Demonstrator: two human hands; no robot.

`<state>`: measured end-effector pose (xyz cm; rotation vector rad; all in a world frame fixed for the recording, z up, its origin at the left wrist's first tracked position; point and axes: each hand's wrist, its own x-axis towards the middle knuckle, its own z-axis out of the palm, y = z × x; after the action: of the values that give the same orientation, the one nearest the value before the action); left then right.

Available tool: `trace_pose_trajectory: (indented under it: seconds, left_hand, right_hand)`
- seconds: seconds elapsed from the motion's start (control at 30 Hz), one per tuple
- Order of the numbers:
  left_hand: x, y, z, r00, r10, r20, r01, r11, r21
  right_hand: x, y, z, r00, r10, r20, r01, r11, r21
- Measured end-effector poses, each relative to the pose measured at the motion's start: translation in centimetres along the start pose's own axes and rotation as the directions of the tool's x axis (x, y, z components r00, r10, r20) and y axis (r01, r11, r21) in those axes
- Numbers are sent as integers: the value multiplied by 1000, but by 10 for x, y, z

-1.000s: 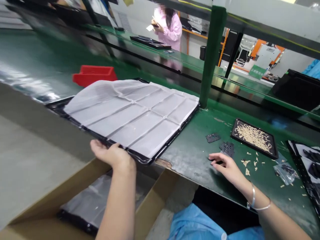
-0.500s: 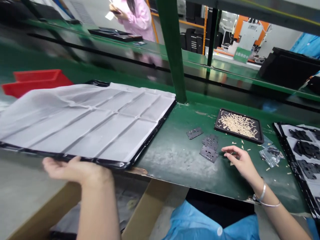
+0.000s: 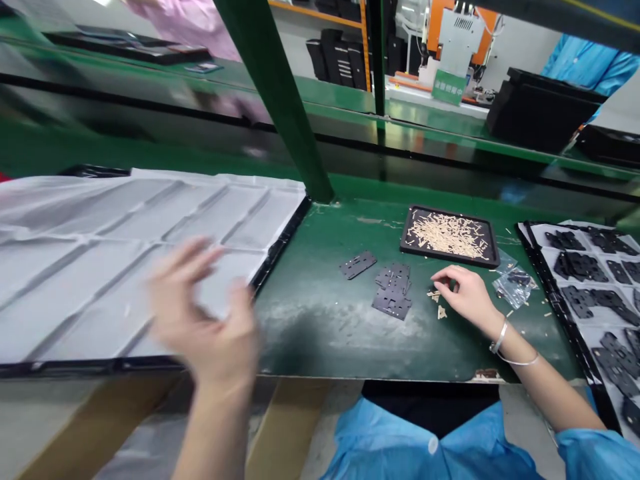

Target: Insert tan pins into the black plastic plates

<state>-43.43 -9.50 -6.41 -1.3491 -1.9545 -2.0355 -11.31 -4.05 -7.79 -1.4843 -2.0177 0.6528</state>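
Observation:
Blurred by motion, my left hand hovers over the right part of a large tray lined with white sheet, fingers spread and holding nothing. My right hand rests low over the green bench. Its thumb and forefinger come together just above a few small beige pieces; whatever is between the fingertips is too small to make out. Left of it lie thin dark perforated plates, with one more dark plate apart from them. Behind the hand, a black tray holds a heap of beige slivers.
Small plastic bags lie right of my right hand. At the far right, a lined tray carries stacks of black parts. A green post rises behind the bench. Cardboard shows below the bench edge. A person in pink stands beyond.
My left hand has left the front edge of the large tray and risen over its sheet. The view has swung right. My right hand's fingertips have drawn together near the beige pieces.

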Motion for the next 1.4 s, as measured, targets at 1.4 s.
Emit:
trace_pose_trajectory:
  seconds: [1.4]
  left_hand:
    - [-69,61,129,49,21,999,480,876,-42]
  right_hand:
    - [-10,11,1,928,-289,-235,314,946,79]
